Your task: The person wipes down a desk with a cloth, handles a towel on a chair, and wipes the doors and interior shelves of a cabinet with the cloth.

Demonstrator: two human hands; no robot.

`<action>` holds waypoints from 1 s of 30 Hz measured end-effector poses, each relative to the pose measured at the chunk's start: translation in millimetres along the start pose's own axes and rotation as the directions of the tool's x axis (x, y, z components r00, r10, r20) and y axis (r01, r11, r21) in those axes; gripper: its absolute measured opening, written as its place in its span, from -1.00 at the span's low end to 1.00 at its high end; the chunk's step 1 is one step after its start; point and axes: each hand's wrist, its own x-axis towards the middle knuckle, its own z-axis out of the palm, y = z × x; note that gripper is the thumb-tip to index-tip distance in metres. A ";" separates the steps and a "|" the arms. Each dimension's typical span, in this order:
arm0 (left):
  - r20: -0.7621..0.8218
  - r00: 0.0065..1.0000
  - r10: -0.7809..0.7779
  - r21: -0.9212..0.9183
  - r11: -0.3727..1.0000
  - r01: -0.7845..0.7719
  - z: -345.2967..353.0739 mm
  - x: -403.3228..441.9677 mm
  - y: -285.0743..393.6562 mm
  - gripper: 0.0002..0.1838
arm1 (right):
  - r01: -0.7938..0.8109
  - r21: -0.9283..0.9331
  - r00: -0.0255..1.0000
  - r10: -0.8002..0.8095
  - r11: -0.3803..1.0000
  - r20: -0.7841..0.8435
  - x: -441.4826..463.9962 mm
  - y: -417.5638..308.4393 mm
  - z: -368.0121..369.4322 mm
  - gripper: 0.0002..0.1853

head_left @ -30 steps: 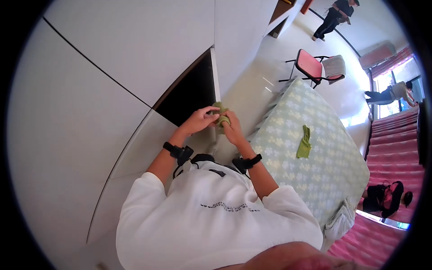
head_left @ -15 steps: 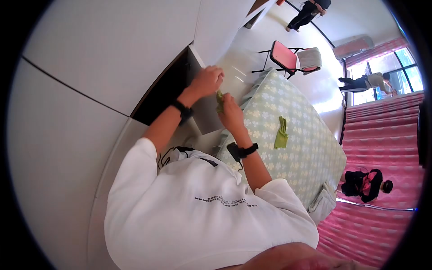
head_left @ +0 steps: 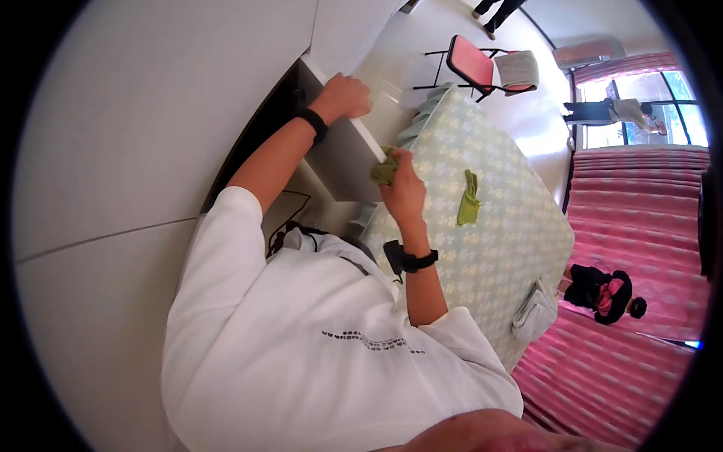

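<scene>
My left hand [head_left: 345, 96] is closed over the edge of a white cabinet door [head_left: 340, 162], which stands open beside a dark cabinet opening [head_left: 260, 124]. In my right hand [head_left: 404, 188] is a green cloth [head_left: 385, 167], bunched against the near end of the door's edge. The cloth is partly hidden by my fingers. A second green cloth [head_left: 468, 198] lies on a bed [head_left: 520, 218] with a pale green, flower-patterned cover, to the right of my right hand.
Large white cabinet panels [head_left: 173, 75] fill the left side. A pink folding chair [head_left: 471, 62] with a grey cloth [head_left: 517, 71] stands beyond the bed. Folded grey fabric [head_left: 535, 310] lies at the bed's edge. Pink curtains [head_left: 633, 211] hang at right; several people are around the room.
The view has shifted slightly. My left hand now sits on the door's edge, and the green cloth in my right hand has come against the door's near end.
</scene>
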 end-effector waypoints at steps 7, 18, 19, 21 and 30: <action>0.081 0.996 0.047 -0.019 0.999 -0.046 -14.6 -2.8 1.3 -0.66 | 0.059 -0.039 0.998 -0.059 0.998 -0.009 -1.5 -5.5 -1.8 -0.42; -0.013 0.946 -0.323 -0.378 0.878 0.294 -12.5 20.5 1.8 -0.62 | 0.032 -0.117 0.998 -0.039 0.993 -0.053 61.2 -37.9 13.9 -0.48; -0.013 0.949 -0.315 -0.375 0.882 0.287 -13.6 15.5 3.8 -0.62 | 0.018 -0.096 0.997 -0.024 0.995 -0.067 54.4 -35.2 8.9 -0.48; -0.021 0.950 -0.312 -0.279 0.914 0.294 -15.4 12.2 5.8 -0.63 | -0.012 -0.080 0.997 0.006 0.997 -0.074 37.5 -24.1 0.0 -0.47; -0.011 0.968 -0.253 -0.160 0.955 0.248 -30.1 -9.9 12.4 -0.62 | -0.035 -0.042 0.999 0.034 0.999 -0.024 -0.1 1.2 -16.3 -0.54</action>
